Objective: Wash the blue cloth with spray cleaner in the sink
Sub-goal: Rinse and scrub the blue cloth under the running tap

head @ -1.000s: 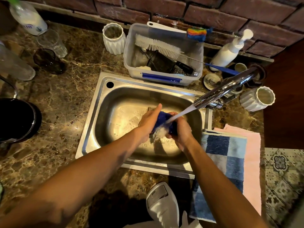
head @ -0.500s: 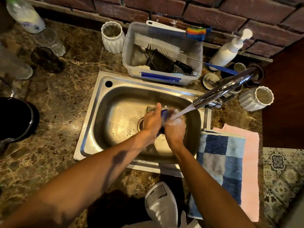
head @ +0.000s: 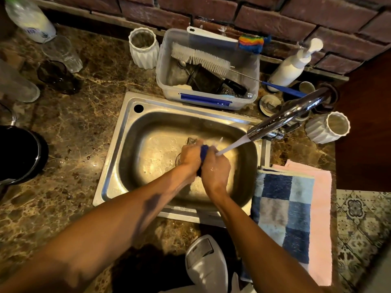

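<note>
Head view shows the left hand [head: 191,156] and right hand [head: 215,171] clenched together over the steel sink [head: 118,144], both gripping the blue cloth [head: 204,151], which is bunched between them. Only a strip of it shows between the knuckles, where the faucet [head: 285,116] stream lands.

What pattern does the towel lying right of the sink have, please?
The towel has a blue, light-blue and grey check, seen in the head view.
</note>
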